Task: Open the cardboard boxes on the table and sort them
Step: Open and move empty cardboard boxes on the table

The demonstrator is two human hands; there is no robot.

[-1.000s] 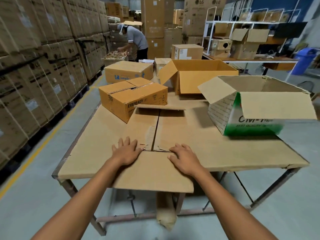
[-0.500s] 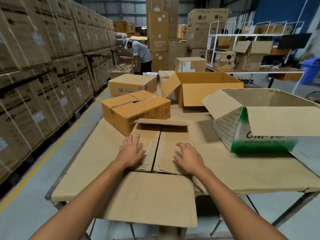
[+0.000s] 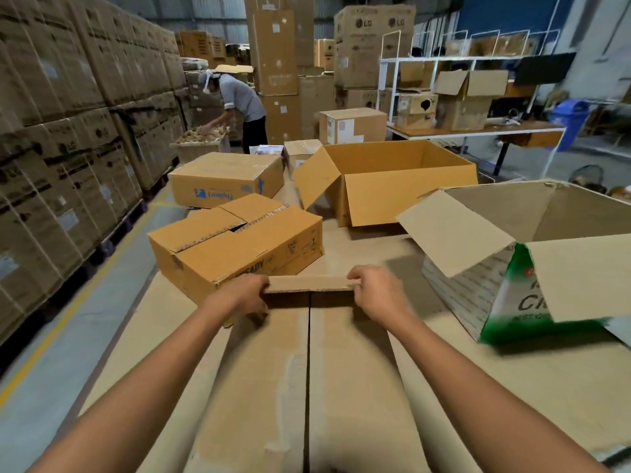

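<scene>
So the flattened cardboard box lies right in front of the person on the table, with its centre seam running straight away from the camera between the two forearms. At its far end there's an end flap, and both hands are on it. The left hand has its fingers curled round the flap's left end, and the right hand has its fingers curled over the right end, so the flap sits between them, raised a little off the panels with a shadow under it.

Just beyond the left hand, pretty much touching it, is a closed Eveready box with its top flaps slightly sprung. Behind that there's a closed box with blue print, and next to it a big open brown box. Near the right hand, but apart from it, stands an open green-and-white box. In the background a person in a grey shirt bends over something beside the stacked LG cartons.
</scene>
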